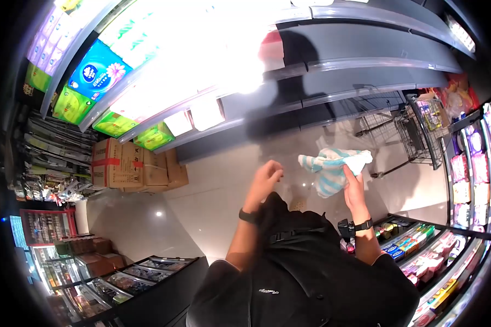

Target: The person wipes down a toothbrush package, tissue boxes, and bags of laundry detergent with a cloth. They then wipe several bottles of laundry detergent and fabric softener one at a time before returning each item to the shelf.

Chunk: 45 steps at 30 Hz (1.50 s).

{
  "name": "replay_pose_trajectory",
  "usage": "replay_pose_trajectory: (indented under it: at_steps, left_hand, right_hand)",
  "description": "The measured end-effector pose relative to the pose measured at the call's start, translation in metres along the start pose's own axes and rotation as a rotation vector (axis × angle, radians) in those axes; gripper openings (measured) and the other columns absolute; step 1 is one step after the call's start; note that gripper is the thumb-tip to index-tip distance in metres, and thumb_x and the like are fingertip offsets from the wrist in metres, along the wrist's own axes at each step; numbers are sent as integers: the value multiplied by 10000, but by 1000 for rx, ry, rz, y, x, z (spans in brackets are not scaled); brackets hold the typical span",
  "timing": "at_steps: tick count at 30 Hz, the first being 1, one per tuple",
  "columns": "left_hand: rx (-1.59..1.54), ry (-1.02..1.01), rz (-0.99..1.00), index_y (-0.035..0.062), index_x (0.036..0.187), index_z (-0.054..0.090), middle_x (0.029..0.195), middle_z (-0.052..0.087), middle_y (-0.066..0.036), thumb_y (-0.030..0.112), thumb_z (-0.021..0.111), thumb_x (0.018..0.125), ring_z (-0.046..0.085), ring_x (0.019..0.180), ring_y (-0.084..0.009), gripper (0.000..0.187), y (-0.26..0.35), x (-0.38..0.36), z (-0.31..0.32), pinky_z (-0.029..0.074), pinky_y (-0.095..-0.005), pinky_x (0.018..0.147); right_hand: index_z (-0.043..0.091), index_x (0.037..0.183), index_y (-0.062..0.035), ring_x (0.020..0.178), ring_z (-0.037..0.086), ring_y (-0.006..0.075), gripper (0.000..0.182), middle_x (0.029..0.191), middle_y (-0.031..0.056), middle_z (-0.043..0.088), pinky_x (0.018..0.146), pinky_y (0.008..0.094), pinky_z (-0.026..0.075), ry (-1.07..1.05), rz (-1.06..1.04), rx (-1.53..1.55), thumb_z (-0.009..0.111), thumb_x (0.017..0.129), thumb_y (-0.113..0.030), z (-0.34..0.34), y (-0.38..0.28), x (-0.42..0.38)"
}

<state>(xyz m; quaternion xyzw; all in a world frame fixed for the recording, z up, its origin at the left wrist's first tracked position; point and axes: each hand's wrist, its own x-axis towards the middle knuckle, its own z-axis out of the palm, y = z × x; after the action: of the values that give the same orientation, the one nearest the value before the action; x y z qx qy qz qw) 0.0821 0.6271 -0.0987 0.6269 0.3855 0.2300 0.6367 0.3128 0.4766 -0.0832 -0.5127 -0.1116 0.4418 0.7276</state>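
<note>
A white and light-blue striped cloth point(333, 170) hangs bunched in my right hand point(354, 189), whose thumb and fingers pinch its right side. The cloth is in the air over the tiled floor, its loose folds spreading to the left and down. My left hand point(268, 176) is raised to the left of the cloth, apart from it. The left fingers are curled in, and nothing shows in them. Black bands are on both wrists.
Ahead runs a grey shelf unit point(365, 71), with tissue packs point(99, 71) on its left part. Cardboard boxes point(117, 163) stand on the floor at left. A wire shopping cart point(417, 136) is at right. Stocked shelves point(420, 245) stand close on my right, and a low rack point(147, 272) behind left.
</note>
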Motion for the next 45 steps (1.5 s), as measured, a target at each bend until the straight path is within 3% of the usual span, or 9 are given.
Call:
replay_pose_trajectory:
  at_steps: [10, 18, 21, 22, 24, 33, 37, 39, 45]
  left_hand:
    - [-364, 255, 54, 39, 1113, 557, 976, 611, -31, 166, 567, 893, 583, 861, -122, 254, 9, 154, -57, 464, -265, 759]
    - [-607, 497, 19, 92, 1355, 196, 1191, 493, -125, 366, 643, 845, 503, 1039, -196, 731, 63, 289, -115, 461, -339, 803]
    - [-435, 537, 153, 106, 1264, 406, 1159, 453, -46, 497, 619, 821, 441, 1099, -197, 628, 60, 324, -134, 375, -333, 854]
    - [-561, 538, -42, 112, 1194, 492, 1148, 483, -27, 532, 576, 835, 443, 1091, -171, 559, 90, 323, -135, 344, -309, 861]
    - [-594, 462, -28, 114, 1171, 517, 1115, 516, -21, 523, 560, 849, 465, 1062, -155, 521, 86, 335, -143, 354, -305, 846]
    - [-604, 218, 251, 84, 957, 574, 779, 520, 15, 386, 568, 896, 511, 703, -84, 308, 54, 369, -159, 383, -188, 585]
    - [438, 523, 755, 22, 999, 584, 711, 504, 27, 302, 520, 923, 484, 636, -68, 297, 51, 369, -161, 371, -188, 521]
    - [-35, 384, 386, -4, 1046, 574, 846, 583, -32, 252, 475, 931, 543, 727, -113, 298, 53, 359, -153, 436, -224, 623]
    - [-668, 230, 122, 36, 1171, 512, 1034, 579, -43, 268, 495, 918, 548, 924, -132, 344, 56, 333, -134, 433, -272, 816]
  right_hand:
    - [483, 1225, -18, 1045, 523, 141, 345, 1170, 39, 545, 868, 282, 409, 29, -43, -173, 560, 916, -151, 41, -7, 106]
    - [485, 1219, -7, 1035, 524, 138, 343, 1146, 40, 551, 862, 287, 413, 95, -73, -198, 561, 918, -152, 91, -18, 197]
    - [478, 1218, -5, 1040, 513, 138, 348, 1151, 41, 541, 873, 287, 411, 114, -93, -250, 563, 916, -155, 102, -15, 223]
    - [477, 1219, -5, 1040, 511, 139, 350, 1152, 40, 539, 878, 286, 409, 129, -102, -291, 565, 915, -155, 109, -18, 228]
    - [553, 1124, 8, 900, 512, 89, 277, 1029, 8, 576, 779, 256, 415, 162, -202, -276, 577, 901, -155, 134, -23, 237]
    - [525, 1154, 4, 918, 531, 125, 308, 1019, 25, 580, 811, 265, 418, 118, -175, -267, 582, 899, -157, 152, -18, 285]
    - [533, 1141, 20, 920, 536, 135, 306, 1039, 36, 587, 817, 274, 422, 109, -189, -387, 582, 900, -163, 156, -29, 298]
    - [543, 1123, 31, 902, 533, 124, 300, 1031, 33, 589, 799, 268, 426, 58, -324, -462, 580, 902, -169, 154, -29, 308]
    - [541, 1134, 9, 949, 522, 116, 253, 1038, 30, 584, 847, 266, 410, -165, -301, -567, 544, 914, -115, 155, -35, 343]
